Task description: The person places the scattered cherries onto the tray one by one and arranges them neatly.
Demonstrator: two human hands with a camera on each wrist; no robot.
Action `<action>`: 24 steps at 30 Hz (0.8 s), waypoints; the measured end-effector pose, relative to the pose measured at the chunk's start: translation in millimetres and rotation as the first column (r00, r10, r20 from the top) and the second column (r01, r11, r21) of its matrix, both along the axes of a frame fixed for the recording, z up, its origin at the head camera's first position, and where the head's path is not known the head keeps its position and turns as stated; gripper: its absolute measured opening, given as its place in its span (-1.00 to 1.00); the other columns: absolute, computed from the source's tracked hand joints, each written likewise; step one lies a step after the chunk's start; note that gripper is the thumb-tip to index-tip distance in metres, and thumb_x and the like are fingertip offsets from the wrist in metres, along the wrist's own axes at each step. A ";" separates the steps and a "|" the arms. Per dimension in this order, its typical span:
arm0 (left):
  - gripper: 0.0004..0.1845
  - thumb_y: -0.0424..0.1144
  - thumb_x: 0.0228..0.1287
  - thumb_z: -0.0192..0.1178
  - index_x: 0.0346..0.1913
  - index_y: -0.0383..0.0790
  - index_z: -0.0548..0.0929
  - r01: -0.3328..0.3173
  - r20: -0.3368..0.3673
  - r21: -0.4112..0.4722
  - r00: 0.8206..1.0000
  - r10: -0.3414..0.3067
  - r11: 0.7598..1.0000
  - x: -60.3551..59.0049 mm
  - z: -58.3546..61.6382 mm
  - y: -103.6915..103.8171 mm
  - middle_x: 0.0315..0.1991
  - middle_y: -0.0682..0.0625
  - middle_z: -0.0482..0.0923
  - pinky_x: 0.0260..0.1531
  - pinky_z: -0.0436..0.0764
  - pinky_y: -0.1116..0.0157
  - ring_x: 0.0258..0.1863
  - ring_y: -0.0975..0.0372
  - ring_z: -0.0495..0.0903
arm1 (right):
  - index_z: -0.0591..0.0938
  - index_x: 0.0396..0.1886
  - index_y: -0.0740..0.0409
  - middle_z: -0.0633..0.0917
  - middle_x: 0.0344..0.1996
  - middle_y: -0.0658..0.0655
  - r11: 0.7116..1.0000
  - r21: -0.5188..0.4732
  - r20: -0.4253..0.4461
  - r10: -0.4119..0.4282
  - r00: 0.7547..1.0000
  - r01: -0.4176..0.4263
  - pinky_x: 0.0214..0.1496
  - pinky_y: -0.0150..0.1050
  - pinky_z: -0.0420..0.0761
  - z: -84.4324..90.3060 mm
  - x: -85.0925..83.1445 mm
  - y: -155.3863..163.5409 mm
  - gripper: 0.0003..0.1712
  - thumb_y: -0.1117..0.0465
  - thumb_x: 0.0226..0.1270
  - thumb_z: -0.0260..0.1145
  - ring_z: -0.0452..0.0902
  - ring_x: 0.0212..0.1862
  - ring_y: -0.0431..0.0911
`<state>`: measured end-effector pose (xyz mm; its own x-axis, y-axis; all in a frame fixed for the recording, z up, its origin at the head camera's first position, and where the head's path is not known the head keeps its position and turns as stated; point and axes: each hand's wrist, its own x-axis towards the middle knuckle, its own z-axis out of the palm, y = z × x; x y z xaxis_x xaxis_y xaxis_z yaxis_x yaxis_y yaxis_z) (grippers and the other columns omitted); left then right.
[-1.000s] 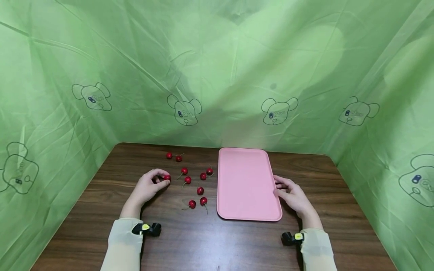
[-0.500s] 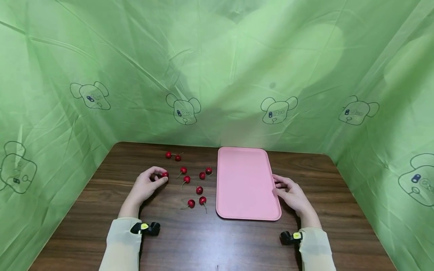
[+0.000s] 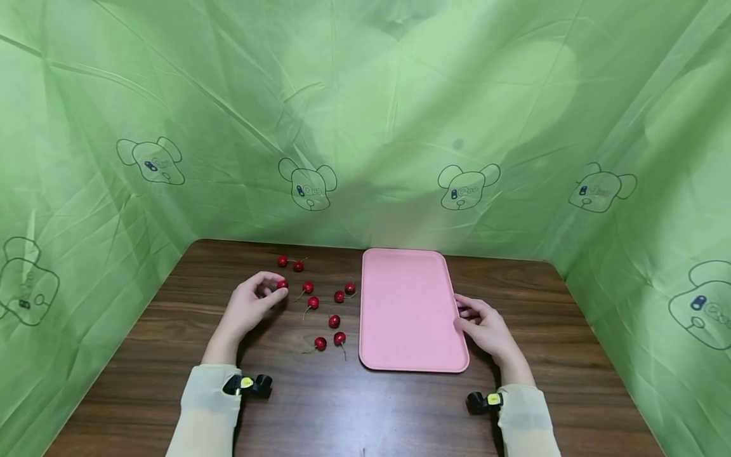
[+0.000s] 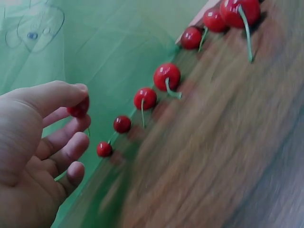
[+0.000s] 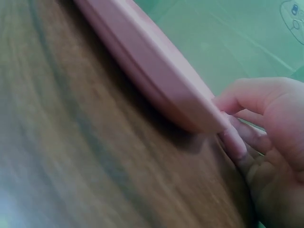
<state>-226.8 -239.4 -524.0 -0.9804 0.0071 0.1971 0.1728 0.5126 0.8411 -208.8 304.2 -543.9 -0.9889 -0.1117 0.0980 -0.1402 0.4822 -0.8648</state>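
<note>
Between thumb and fingertips, my left hand (image 3: pixel 247 304) pinches a red cherry (image 3: pixel 282 285). In the left wrist view this cherry (image 4: pixel 79 108) hangs above the table, partly covered by the thumb, with a bit of stem below. Several more stemmed cherries (image 3: pixel 313 303) lie scattered between that hand and a pink rectangular tray (image 3: pixel 408 311). My right hand (image 3: pixel 487 329) grips the tray's right edge. In the right wrist view the thumb lies on the tray rim (image 5: pixel 190 90) and the fingers are at its underside, partly hidden.
The brown wooden table (image 3: pixel 365 412) carries everything. Green cloth (image 3: pixel 365 127) printed with bear heads encloses the back and both sides. Two cherries (image 3: pixel 290 263) lie near the back edge. A small black camera is strapped on each wrist.
My left hand has raised its cherry off the table, slightly forward. The tray and my right hand have slid a little to the left. The loose cherries lie as before.
</note>
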 end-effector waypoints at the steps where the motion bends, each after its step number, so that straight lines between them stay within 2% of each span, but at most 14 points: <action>1: -0.72 -0.12 0.45 0.50 0.10 -0.14 0.77 -0.006 -0.006 0.004 1.000 0.006 1.000 -0.2 2.0 3.3 -0.14 -0.10 0.71 -0.40 0.59 0.31 -0.26 0.15 0.59 | 0.61 0.48 0.27 0.70 0.24 0.30 1.000 0.004 0.000 -0.001 1.000 0.001 0.01 -0.39 0.58 -0.6 -0.7 -1.0 -0.35 0.41 0.40 0.48 0.63 0.06 -0.01; 7: -0.70 -0.10 0.43 0.52 0.09 -0.11 0.76 -0.025 -0.027 0.013 0.999 0.025 1.000 -2.1 12.1 26.0 -0.24 -0.06 0.68 -0.43 0.53 0.32 -0.30 0.16 0.56 | 0.63 0.47 0.25 0.71 0.20 0.28 0.999 0.035 -0.006 -0.016 1.000 0.016 -0.02 -0.38 0.57 -3.8 -2.7 -5.5 -0.35 0.42 0.38 0.47 0.62 0.02 -0.04; 13: -0.73 -0.18 0.39 0.55 0.06 -0.09 0.77 -0.009 -0.087 0.019 0.996 0.011 1.000 -6.8 23.2 43.9 -0.26 -0.02 0.68 -0.40 0.53 0.33 -0.32 0.16 0.57 | 0.62 0.47 0.27 0.73 0.17 0.30 0.999 0.037 -0.012 -0.002 1.000 0.003 -0.03 -0.38 0.57 -4.7 -1.8 -5.5 -0.36 0.39 0.40 0.48 0.61 -0.01 -0.12; 18: -0.75 -0.21 0.38 0.56 0.04 -0.08 0.77 0.018 -0.144 0.000 0.989 -0.018 1.000 -19.1 32.1 57.8 -0.23 -0.02 0.70 -0.35 0.53 0.34 -0.32 0.15 0.57 | 0.64 0.46 0.25 0.73 0.19 0.30 1.000 0.020 0.004 -0.001 1.000 0.001 -0.01 -0.36 0.56 -3.2 -0.4 -4.3 -0.37 0.38 0.40 0.50 0.62 0.02 -0.07; 24: -0.76 -0.19 0.40 0.54 0.04 -0.09 0.77 0.040 -0.152 -0.055 0.987 -0.048 0.998 -41.0 37.9 76.6 -0.15 -0.08 0.74 -0.28 0.52 0.29 -0.29 0.16 0.56 | 0.65 0.45 0.23 0.74 0.21 0.28 1.000 -0.001 0.016 -0.009 1.000 0.009 0.00 -0.37 0.57 -2.5 -0.9 0.1 -0.39 0.37 0.42 0.50 0.62 0.03 -0.07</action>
<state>-267.8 -162.8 -486.1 -0.9370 0.0634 0.3436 0.3210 0.5442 0.7751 -209.7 304.3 -546.4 -0.9913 -0.1028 0.0824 -0.1221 0.4824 -0.8674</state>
